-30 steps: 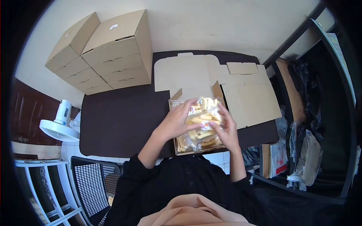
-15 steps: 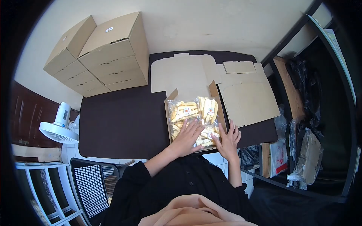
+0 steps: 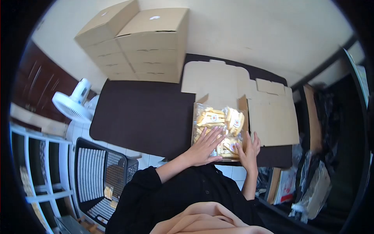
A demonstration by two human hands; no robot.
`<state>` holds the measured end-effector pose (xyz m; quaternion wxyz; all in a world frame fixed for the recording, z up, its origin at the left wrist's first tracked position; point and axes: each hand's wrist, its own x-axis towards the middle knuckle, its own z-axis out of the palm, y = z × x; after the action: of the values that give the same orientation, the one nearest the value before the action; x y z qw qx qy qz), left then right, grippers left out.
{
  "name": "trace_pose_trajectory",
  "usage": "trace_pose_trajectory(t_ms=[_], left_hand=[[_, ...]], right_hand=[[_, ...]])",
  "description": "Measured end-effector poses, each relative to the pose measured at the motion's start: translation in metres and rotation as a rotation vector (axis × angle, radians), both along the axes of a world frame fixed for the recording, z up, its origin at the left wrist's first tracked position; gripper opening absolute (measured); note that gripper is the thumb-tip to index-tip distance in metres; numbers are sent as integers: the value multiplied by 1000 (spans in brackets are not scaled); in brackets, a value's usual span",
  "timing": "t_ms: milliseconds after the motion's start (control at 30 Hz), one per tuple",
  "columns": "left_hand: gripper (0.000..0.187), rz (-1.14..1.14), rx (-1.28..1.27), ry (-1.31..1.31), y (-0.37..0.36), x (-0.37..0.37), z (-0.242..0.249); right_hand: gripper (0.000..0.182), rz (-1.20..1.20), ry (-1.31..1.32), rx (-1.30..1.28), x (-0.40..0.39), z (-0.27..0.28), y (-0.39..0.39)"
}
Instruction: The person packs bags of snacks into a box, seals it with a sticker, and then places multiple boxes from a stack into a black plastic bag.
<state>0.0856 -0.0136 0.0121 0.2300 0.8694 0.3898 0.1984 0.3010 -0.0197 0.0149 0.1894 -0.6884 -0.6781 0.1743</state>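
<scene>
"Packets [image 3: 213, 118] of pale sticks are where I'd look for trouble. I count 4 showing, all inside the cardboard box [image 3: 246, 121], 2 far and 2 near. What worries you?"

"Breakage, mainly. The left hand [image 3: 204, 150] lies palm down across the near left packet, and too much weight there could snap the sticks under the clear film."

"Anything around the walls?"

"A side flap [image 3: 203, 98] stands up at the far left corner, with its twin at the far right. Loose film could snag on either if a packet were shoved hard against it. The box also sits close to the near edge of the dark table [image 3: 140, 113], so a sharp tug toward the body might tip it."

"How are the hands set?"

"Left: flat, fingers slightly spread, resting on the packet and grasping nothing. Right hand [image 3: 248, 154]: parted too, thumb reaching inward by the near right packet, fingers up along the right wall."

"Does that thumb press the film?"

"I cannot tell; the contact is too small to read. If it catches the film, that packet could be dragged askew."
</scene>
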Motion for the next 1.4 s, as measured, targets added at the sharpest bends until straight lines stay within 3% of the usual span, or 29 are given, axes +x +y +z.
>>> trace_pose_trajectory(t_ms=[167,300,367,500,667,900,1033,1100,1167,1233,1300,1400], left_hand=[[73,349,27,-52,-27,-18,-1],[76,649,-111,-424,-56,-17,-27],[77,720,-179,-544,-66,-17,-46],[69,660,-487,-682,-86,-14,-51],[65,711,-392,-709,-90,-3,-71],[64,729,-381,-713,-90,-4,-67],[67,771,-458,-629,-76,-16,-65],[67,780,-461,-749,-61,-23,-76],[65,806,-575,-861,-39,-32,-77],[61,848,-628,-911,-13,-41,-56],[57,871,-589,-937,20,-49,-65],[57,907,-573,-763,71,-61,-79]], right_hand=[[51,197,7,116,-14,3,29],[48,454,37,235,-47,5,55],[45,555,-103,236,-71,13,62],[43,742,-168,235,-100,-4,83],[53,785,-272,110,-114,-26,86],[53,770,-271,126,-111,-35,86],[50,673,-65,294,-87,-17,90],[46,521,-83,339,-61,-3,94],[44,331,181,421,-25,-6,107],[41,163,195,466,8,-9,118],[39,-74,469,227,45,-27,134],[38,-186,608,176,75,-48,151]])
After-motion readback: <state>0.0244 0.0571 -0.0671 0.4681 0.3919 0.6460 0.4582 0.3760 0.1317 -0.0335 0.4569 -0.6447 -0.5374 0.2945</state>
